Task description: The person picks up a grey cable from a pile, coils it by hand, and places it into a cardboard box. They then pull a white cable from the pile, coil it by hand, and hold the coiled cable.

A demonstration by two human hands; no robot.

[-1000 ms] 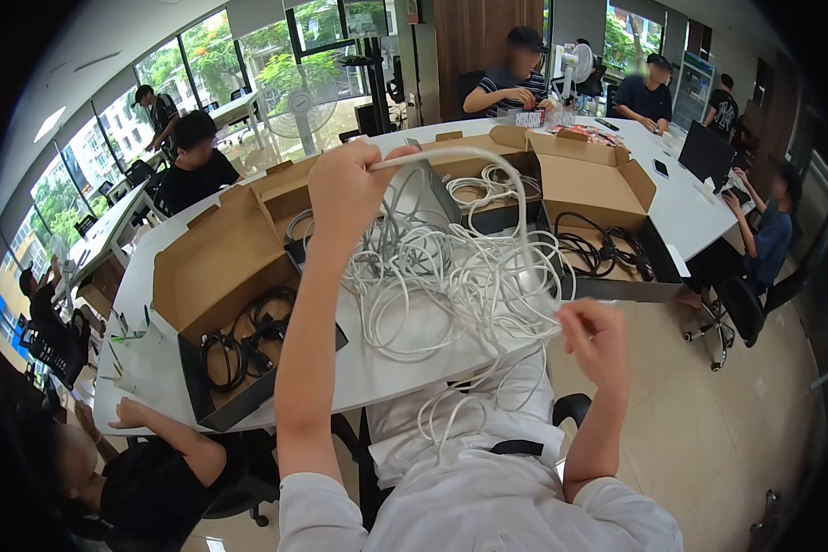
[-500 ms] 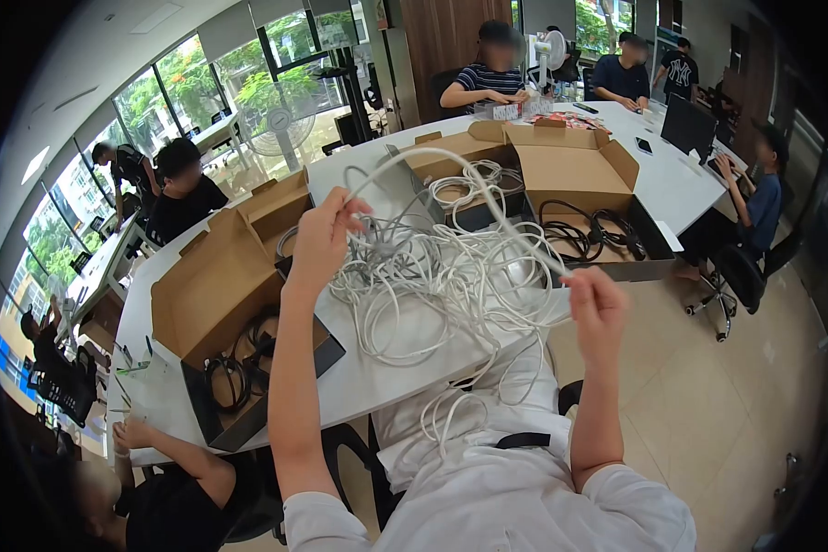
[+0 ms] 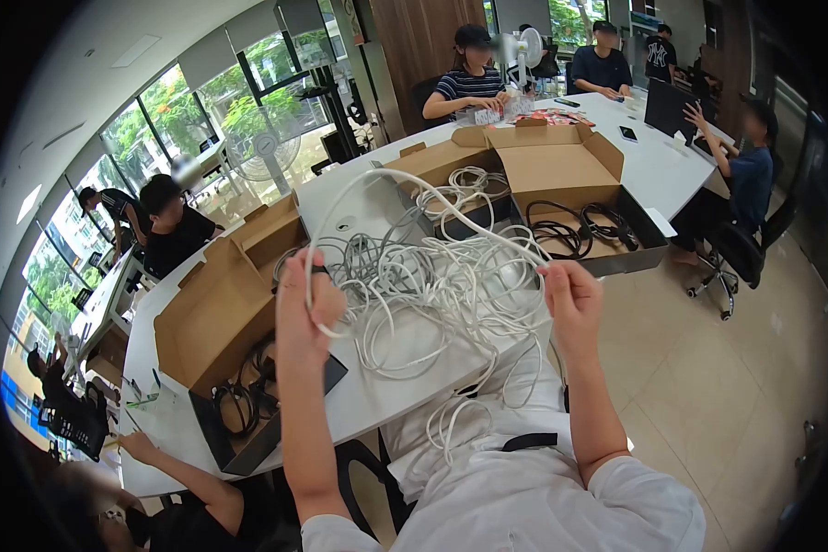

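Observation:
My left hand (image 3: 305,311) grips one end of a white cable (image 3: 405,189), which arches up over the table and comes down to my right hand (image 3: 570,296), pinching it at the other side. Below the arch lies a tangled heap of white cables (image 3: 432,290) on the white table (image 3: 359,400), some loops hanging over the near edge onto my lap. Both hands are raised above the near edge of the heap.
An open cardboard box with black cables (image 3: 239,396) stands at the left; another (image 3: 584,230) at the right, one with white cables (image 3: 465,189) behind the heap. A person's hand (image 3: 138,446) rests at the table's left corner. Other people sit around the table's far end.
My left hand has come down from high above the heap toward me, still on the cable. My right hand rose slightly; the cable's arch has widened between them.

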